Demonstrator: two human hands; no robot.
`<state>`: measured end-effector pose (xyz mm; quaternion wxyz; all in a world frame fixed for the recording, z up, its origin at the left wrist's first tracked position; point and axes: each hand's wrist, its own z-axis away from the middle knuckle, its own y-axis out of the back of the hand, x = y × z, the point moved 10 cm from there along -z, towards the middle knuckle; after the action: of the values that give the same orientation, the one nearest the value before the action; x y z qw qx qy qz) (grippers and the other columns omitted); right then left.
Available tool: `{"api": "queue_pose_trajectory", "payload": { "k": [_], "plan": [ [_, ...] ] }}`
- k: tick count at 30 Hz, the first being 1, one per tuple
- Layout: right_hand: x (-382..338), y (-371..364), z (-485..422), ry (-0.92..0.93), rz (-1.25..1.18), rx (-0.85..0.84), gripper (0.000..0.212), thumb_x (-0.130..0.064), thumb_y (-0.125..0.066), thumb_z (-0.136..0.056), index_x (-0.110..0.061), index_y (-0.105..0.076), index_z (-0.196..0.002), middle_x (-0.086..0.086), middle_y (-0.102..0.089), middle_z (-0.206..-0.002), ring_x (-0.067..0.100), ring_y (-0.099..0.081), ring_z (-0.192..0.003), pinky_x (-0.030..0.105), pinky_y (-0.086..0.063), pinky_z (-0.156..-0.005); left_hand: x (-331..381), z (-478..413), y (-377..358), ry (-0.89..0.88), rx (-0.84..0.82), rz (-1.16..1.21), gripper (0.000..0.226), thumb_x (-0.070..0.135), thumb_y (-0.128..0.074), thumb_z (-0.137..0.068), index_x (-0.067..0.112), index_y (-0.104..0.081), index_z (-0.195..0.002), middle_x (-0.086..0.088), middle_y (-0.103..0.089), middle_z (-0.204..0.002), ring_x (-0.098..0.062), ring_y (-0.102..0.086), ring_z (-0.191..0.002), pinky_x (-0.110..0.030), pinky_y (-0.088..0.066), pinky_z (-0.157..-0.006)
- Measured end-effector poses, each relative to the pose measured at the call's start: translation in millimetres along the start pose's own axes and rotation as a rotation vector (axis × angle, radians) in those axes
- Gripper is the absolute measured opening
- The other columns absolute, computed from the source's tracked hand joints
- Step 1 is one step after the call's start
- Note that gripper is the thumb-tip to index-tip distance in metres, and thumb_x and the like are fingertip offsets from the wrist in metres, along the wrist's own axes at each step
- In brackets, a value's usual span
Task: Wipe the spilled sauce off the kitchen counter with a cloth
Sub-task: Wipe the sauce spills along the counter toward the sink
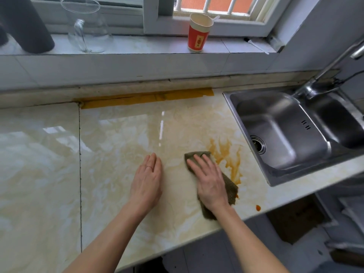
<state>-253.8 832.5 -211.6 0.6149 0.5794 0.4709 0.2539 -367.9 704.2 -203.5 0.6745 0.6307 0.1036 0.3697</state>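
Note:
An orange sauce smear [228,156] streaks the cream marble counter [118,154] just left of the sink, with a small separate drop [258,207] near the front edge. A dark green-grey cloth [230,187] lies flat on the counter against the smear's left side. My right hand [208,180] presses palm-down on the cloth, fingers spread and pointing away from me. My left hand [146,180] rests flat on the bare counter to the left of the cloth, fingers together, a ring on one finger, holding nothing.
A steel sink [279,131] with a tap [315,85] sits at the right. A strip of brown tape [145,97] runs along the back joint. On the window ledge stand a red paper cup [198,33], a glass jug [86,26] and a dark cylinder [25,24].

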Motion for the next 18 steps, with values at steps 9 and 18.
{"api": "queue_pose_trajectory", "payload": {
  "k": [9,18],
  "plan": [
    [-42.1,-7.5,33.2,-0.023,-0.012,0.053,0.06,-0.012,-0.039,-0.088,-0.029,-0.043,-0.146,-0.003,-0.04,-0.153,0.022,-0.027,-0.145,0.049,-0.021,-0.118,1.8,2.1,-3.7,-0.009,-0.021,-0.057,0.07,0.001,-0.034,-0.088,0.002,0.004,-0.147,-0.017,0.005,-0.156,-0.028,0.002,-0.145,-0.037,-0.009,-0.119],
    [2.9,4.8,15.1,-0.114,-0.003,0.039,0.058,-0.018,-0.03,-0.089,-0.027,-0.046,-0.144,-0.001,-0.043,-0.151,0.023,-0.03,-0.144,0.053,-0.028,-0.114,-1.6,2.6,-3.6,-0.029,-0.036,-0.051,0.066,0.005,-0.031,-0.091,0.003,0.005,-0.147,-0.016,0.007,-0.156,-0.027,0.005,-0.145,-0.035,-0.007,-0.119]
  ]
}}
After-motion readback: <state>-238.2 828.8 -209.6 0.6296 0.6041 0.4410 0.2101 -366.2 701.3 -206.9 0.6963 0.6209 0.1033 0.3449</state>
